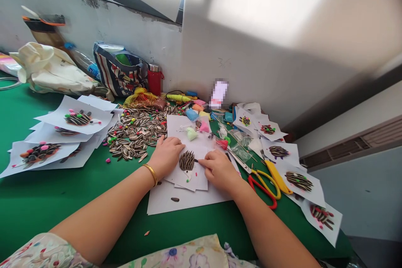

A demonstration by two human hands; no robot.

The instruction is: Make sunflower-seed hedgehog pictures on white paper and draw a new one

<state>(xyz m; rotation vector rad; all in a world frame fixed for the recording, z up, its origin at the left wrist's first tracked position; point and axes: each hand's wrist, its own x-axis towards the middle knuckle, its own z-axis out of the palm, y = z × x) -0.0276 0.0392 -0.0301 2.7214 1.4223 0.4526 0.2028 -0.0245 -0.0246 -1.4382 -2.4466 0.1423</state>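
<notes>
A hedgehog picture (187, 161) made of striped sunflower seeds lies on white paper (201, 182) in front of me, with small green and pink bits at its lower end. Resting on the paper's left side, my left hand (166, 155) has its fingers stretched out and holds nothing. My right hand (220, 171) is closed on the right side, its fingertips at a dark sunflower seed (196, 160) that touches the hedgehog's edge. One loose seed (175, 199) lies on the lower sheet.
Beyond my left hand spreads a seed pile (138, 130). Scissors (264, 184) and a yellow cutter (278, 176) lie right of my right hand. Seed pictures on paper stand at left (78, 119) and right (298, 180). A red flask (154, 79) and bags line the wall.
</notes>
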